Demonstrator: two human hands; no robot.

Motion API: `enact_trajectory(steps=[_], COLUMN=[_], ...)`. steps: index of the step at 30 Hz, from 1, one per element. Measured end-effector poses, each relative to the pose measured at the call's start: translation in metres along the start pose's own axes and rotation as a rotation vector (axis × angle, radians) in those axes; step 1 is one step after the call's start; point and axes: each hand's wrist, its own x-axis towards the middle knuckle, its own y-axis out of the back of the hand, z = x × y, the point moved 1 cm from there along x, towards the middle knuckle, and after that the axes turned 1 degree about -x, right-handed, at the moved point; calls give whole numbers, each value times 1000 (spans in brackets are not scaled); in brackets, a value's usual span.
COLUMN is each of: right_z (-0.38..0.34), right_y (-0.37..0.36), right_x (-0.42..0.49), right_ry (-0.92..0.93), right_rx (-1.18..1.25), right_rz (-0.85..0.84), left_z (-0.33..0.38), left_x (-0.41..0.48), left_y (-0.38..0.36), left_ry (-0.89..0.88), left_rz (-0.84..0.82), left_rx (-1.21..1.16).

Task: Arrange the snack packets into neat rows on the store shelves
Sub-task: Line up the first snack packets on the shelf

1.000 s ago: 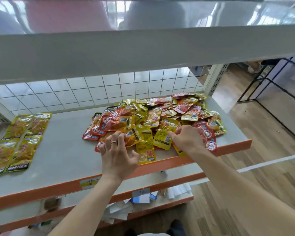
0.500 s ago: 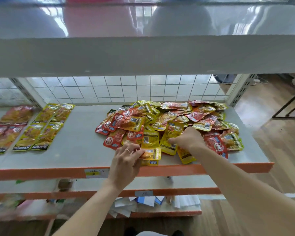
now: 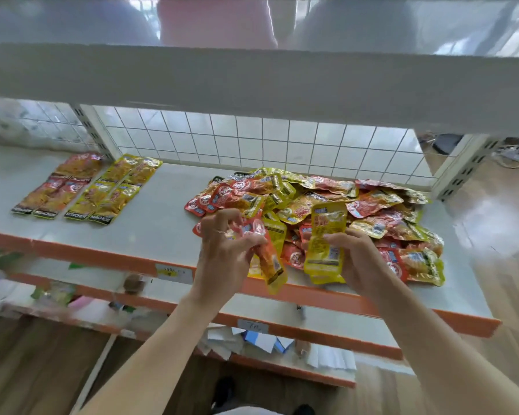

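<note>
A loose heap of red and yellow snack packets (image 3: 327, 202) lies on the right part of the grey shelf (image 3: 162, 223). My left hand (image 3: 226, 253) pinches a red-and-yellow packet (image 3: 268, 259) that hangs over the shelf's front edge. My right hand (image 3: 352, 256) grips a yellow packet (image 3: 327, 235) held upright above the heap's front. At the far left lie neat rows: red packets (image 3: 59, 185) and yellow packets (image 3: 114, 188), flat and side by side.
The shelf has an orange front lip (image 3: 102, 256) and a white wire-grid back (image 3: 252, 142). A shelf board (image 3: 252, 76) hangs low overhead. Lower shelves (image 3: 282, 348) hold papers and small boxes. Wooden floor (image 3: 510, 235) lies to the right.
Both hands have lifted off the heap, each with a packet now raised in front of it. The view has shifted right, so the sorted rows sit farther left.
</note>
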Motion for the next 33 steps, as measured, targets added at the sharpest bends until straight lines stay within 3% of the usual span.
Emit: enact_trajectory(steps=[2,4,9,13,16,19,26,33], right_z=[0,5,20,30,33,38,69,104], right_y=[-8,-13,-28,-41,-56,-76,-152,-242], right_x=[-9,-15,-12,-4,-3,0,7,3], right_ry=[-50,-90,-181,-166,-161,-168,-165,-125], right_rx=[89,180,284,373,463,486,434,458], right_rz=[-147,-254,-290,-278,-358,-451,-442,-534], left_z=[7,12,28,21,11,-3,-51,-114], left_x=[1,-2,-5,-8,-8,-6,-12,-37], left_y=[5,12,30,46,58,71,122,184], left_ry=[114,264,782,988,1060,1077,962,1046], left_rz=[95,95,23,-37,-1,22,39,4], left_rx=[-55,-253,-732,-940,-994,-902,-733,-794])
